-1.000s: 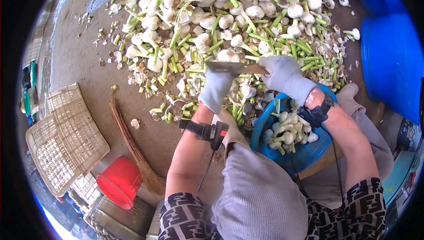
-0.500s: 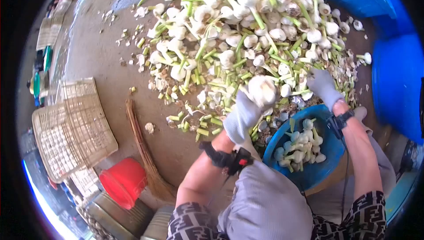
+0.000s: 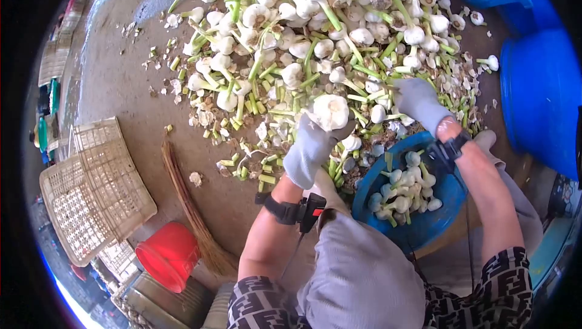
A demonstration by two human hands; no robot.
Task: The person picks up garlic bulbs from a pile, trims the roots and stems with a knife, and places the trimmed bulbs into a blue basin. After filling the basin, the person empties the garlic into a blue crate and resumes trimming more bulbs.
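My left hand (image 3: pixel 307 150), in a light grey glove, is closed around a large white garlic bulb (image 3: pixel 330 112), whose pale face is turned up. To its right my gloved right hand (image 3: pixel 415 103) has its fingers curled over cut stems at the pile's near edge; anything inside its grip is hidden. A big pile of garlic bulbs (image 3: pixel 301 48) with green stems spreads in front of both hands. Below my right wrist, a blue basin (image 3: pixel 397 243) between my legs contains several trimmed garlic bulbs (image 3: pixel 405 192).
Loose stem pieces and papery skins litter the floor (image 3: pixel 127 96). A straw broom (image 3: pixel 197 220) lies to the left, beside a red bucket (image 3: pixel 170 256) and cream plastic baskets (image 3: pixel 97 192). At the right stands a large blue tub (image 3: pixel 539 102).
The garlic bulb in my left hand has turned, showing a whiter face. My right hand has shifted a little left, closer to the bulb. The whole view has also shifted slightly.
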